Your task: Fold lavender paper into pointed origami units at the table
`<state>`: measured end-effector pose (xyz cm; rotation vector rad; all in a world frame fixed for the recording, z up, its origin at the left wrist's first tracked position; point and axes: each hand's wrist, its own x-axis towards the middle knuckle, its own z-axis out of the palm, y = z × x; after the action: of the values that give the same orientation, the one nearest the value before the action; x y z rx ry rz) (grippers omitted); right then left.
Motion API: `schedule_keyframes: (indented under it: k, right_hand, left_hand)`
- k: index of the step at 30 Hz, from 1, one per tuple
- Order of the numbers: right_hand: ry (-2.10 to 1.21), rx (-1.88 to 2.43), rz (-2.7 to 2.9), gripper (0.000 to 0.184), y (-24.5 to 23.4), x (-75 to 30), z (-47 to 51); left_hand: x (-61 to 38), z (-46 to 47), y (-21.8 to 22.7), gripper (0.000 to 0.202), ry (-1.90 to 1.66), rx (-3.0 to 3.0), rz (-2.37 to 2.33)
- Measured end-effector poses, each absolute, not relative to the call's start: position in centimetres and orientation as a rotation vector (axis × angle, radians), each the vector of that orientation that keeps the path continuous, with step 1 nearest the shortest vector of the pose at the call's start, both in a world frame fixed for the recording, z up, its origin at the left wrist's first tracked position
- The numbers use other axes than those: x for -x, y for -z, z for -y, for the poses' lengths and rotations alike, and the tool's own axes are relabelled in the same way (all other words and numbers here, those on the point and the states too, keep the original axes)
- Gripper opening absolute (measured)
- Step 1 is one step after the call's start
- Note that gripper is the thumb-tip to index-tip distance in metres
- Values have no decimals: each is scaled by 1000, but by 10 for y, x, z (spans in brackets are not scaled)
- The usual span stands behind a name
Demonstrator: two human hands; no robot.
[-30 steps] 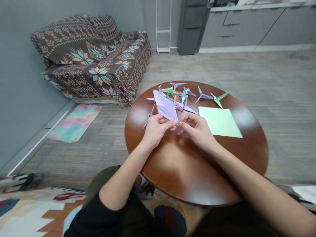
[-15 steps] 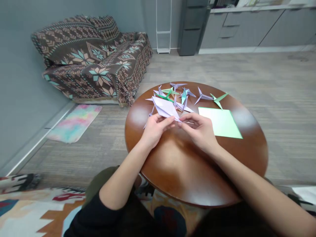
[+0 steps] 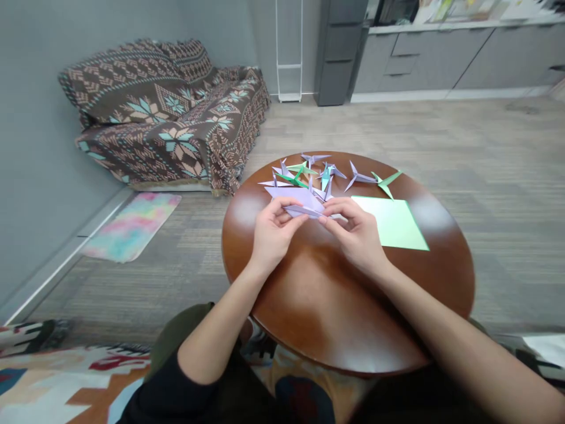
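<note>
Both my hands hold a folded lilac paper piece (image 3: 295, 199) just above the round brown table (image 3: 344, 306). My left hand (image 3: 272, 232) pinches its left side, fingers closed on it. My right hand (image 3: 355, 231) pinches the right tip, fingers curled. The piece lies nearly flat and points left. Behind it, at the table's far edge, lie several folded paper cranes (image 3: 329, 174) in lilac, green and blue. A flat light green paper sheet (image 3: 391, 222) rests on the table just right of my right hand.
A sofa under a patterned brown blanket (image 3: 168, 118) stands at the left by the grey wall. A pastel mat (image 3: 132, 227) lies on the floor beside it. Grey cabinets (image 3: 424, 59) line the far wall. A patterned rug (image 3: 53, 383) is at lower left.
The lilac piece has tipped down from pointing up and away to lying nearly flat. Both hands have shifted slightly farther across the table with it.
</note>
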<state>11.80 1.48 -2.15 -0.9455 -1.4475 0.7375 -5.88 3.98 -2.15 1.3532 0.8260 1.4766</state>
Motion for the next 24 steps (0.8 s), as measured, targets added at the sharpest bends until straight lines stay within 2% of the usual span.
schedule_keyframes:
  k: [3, 7, 13, 20, 24]
  right_hand:
    - [-673, 962, 1419, 8, 21, -120, -16]
    - [-645, 978, 1411, 7, 21, -122, -17]
    - [-752, 939, 1436, 6, 22, -121, -17]
    - [-760, 967, 1405, 16, 19, -119, -14]
    - [-725, 994, 1387, 20, 18, -117, -13]
  left_hand:
    - [59, -38, 20, 23, -1493, -1321, -845]
    - [60, -39, 20, 25, -1532, -1276, -910]
    - [59, -37, 22, 23, -1509, -1376, -944]
    - [57, -33, 21, 22, -1513, -1435, -916]
    - [54, -31, 19, 29, -1505, -1409, -916]
